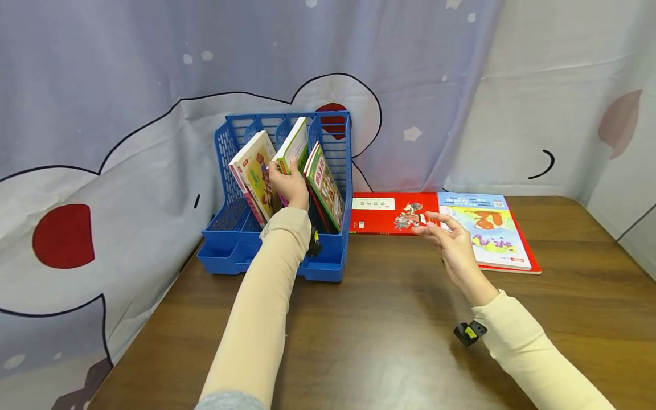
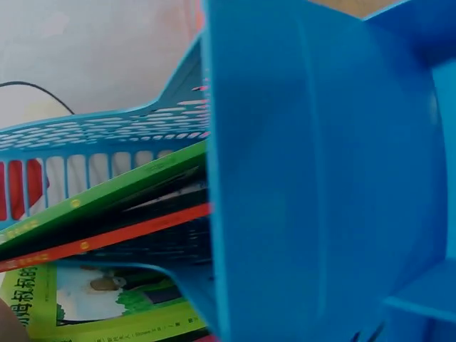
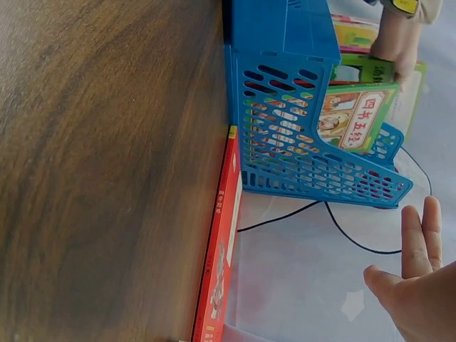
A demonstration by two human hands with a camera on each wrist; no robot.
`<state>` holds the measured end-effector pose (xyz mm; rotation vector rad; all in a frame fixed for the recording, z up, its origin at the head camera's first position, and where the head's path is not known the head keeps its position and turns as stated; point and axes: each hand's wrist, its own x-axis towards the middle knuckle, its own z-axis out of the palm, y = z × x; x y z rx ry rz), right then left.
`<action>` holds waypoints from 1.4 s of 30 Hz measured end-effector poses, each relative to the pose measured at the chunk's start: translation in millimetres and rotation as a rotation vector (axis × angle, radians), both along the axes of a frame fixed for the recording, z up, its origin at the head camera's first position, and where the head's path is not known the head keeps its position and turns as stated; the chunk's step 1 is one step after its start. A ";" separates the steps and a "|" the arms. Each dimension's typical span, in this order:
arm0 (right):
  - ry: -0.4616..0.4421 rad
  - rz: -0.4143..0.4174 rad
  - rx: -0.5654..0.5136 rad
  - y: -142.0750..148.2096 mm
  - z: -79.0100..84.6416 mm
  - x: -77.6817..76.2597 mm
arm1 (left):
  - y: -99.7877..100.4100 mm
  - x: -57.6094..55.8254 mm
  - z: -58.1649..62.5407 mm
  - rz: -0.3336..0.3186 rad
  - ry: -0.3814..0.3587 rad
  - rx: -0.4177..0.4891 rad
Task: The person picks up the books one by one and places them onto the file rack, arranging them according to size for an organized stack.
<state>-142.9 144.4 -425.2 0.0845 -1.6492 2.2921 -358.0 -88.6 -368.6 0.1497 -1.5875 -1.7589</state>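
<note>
Green-spined book (image 1: 293, 147): pinched at its lower edge by left hand (image 1: 288, 185), upright in the middle slot of blue file rack (image 1: 335, 262). To be seated squarely between neighbouring books. Right hand (image 1: 451, 239): spread, nothing held, over red book (image 1: 392, 213).

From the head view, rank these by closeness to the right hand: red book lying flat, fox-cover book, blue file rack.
From the right hand:
1. Red book, under its fingertips, left side. The fox-cover book, just right, is too close to call.
2. Blue file rack, far left.
</note>
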 end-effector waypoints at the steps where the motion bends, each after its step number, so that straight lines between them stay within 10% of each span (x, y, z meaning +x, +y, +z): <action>1: -0.002 0.001 0.006 -0.1 -0.3 0.1 | 0.3 0.1 -2.6 0.008 0.000 0.007; 18: -0.028 0.010 0.009 0.6 -3.4 0.7 | 4.3 1.7 -31.3 0.029 -0.064 0.014; 28: -0.005 0.021 -0.005 -0.5 -2.4 -1.8 | -13.3 3.2 -24.2 -0.009 -0.161 -0.261; 42: 0.002 0.008 0.023 6.5 -3.3 -4.3 | -2.1 31.0 -16.9 -0.008 0.192 -0.545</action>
